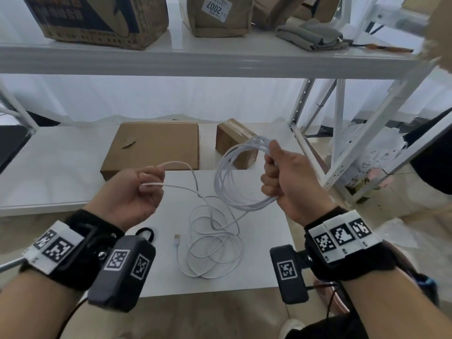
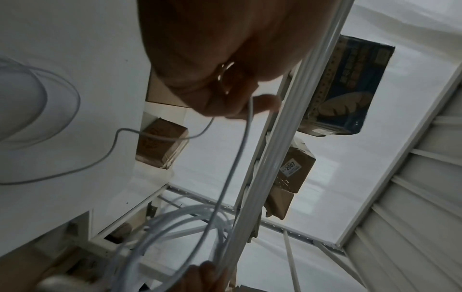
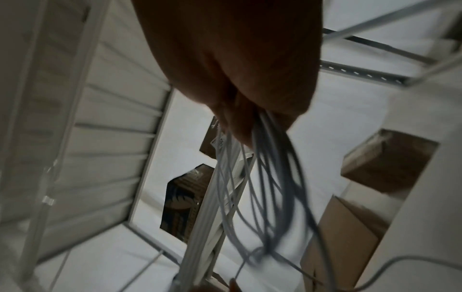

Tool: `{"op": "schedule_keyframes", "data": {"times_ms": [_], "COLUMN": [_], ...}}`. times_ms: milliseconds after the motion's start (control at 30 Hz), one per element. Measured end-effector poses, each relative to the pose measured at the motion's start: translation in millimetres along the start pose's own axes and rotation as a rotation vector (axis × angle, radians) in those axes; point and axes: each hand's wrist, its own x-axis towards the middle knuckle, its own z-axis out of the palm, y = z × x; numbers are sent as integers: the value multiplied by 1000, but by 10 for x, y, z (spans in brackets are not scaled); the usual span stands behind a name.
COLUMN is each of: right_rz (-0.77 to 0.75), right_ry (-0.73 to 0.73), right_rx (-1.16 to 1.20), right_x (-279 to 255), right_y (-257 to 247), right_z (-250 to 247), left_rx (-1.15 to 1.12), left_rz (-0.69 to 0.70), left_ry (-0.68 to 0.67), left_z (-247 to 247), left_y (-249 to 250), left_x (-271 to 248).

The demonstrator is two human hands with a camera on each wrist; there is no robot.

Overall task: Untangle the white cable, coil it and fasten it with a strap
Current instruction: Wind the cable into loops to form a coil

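My right hand (image 1: 272, 168) grips a coil of several loops of the white cable (image 1: 226, 178), held upright above the white table (image 1: 259, 270). In the right wrist view the coil (image 3: 271, 187) hangs from the curled fingers (image 3: 237, 122). My left hand (image 1: 149, 182) pinches a single strand (image 1: 176, 187) to the left of the coil; the left wrist view shows that strand (image 2: 237, 158) running from the fingertips (image 2: 262, 102). The rest of the cable lies in loose tangled loops (image 1: 215, 243) on the table, ending in a USB plug (image 1: 176, 239). A black strap (image 1: 146, 233) lies partly hidden behind my left wrist.
A flat cardboard box (image 1: 156, 148) and a small taped box (image 1: 232, 140) sit on the low shelf behind the table. A white metal rack post (image 1: 340, 133) stands to the right. The upper shelf (image 1: 195, 59) carries more boxes and folded grey cloth (image 1: 313, 35).
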Motion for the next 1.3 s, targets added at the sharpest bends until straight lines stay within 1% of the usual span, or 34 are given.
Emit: {"op": "schedule_keyframes", "data": {"times_ms": [33, 100, 133, 167, 200, 300, 367, 433, 500, 533, 600, 667, 733, 800, 867, 933, 1000, 1067, 1167, 1233, 1300], "right_rz": [59, 162, 202, 239, 273, 353, 380, 348, 243, 157, -64, -236, -304, -339, -408, -483, -542, -545, -392, -301, -244], "right_ry": [-34, -122, -175, -236, -304, -530, -670, -784, -834, -835, -810, -766, -713, -665, -616, -576, -550, -482, -329, -286, -286], "right_rx": [-31, -103, -138, -172, -202, -241, -238, -283, -429, -552, -829, -992, -1007, -972, -932, -903, -891, -862, -790, -789, -818], "right_x": [4, -1, -14, -33, -60, -155, -220, -280, -330, -348, -367, -378, -377, -357, -337, -335, -340, -329, -308, -303, -278], "right_y": [10, 23, 27, 32, 35, 38, 56, 85, 89, 87, 112, 178, 239, 273, 288, 295, 313, 330, 342, 349, 350], "right_z": [-8, -19, -14, -4, 10, 83, 131, 167, 196, 210, 238, 267, 276, 278, 280, 288, 288, 285, 303, 322, 321], "left_rx": [-46, -120, -122, -112, -113, -101, -19, 96, 287, 403, 681, 895, 1017, 1138, 1237, 1284, 1261, 1250, 1317, 1371, 1442], "left_rz": [65, 189, 247, 299, 336, 387, 424, 460, 473, 473, 499, 534, 539, 569, 607, 612, 569, 515, 524, 563, 593], "left_ry": [11, 109, 173, 209, 204, 38, -32, -43, -38, -34, 14, 51, 20, -9, -25, -62, -77, -72, -90, -110, -139], "left_z": [-5, -11, -7, 0, 5, -2, 20, 72, 136, 172, 234, 273, 297, 313, 334, 352, 362, 381, 409, 411, 411], "left_y": [19, 53, 69, 80, 88, 103, 80, 37, -29, -77, -181, -279, -370, -450, -506, -536, -540, -540, -581, -609, -627], "left_x": [5, 45, 59, 67, 69, 55, 54, 41, 16, -11, -61, -91, -114, -129, -140, -138, -134, -147, -169, -183, -202]}}
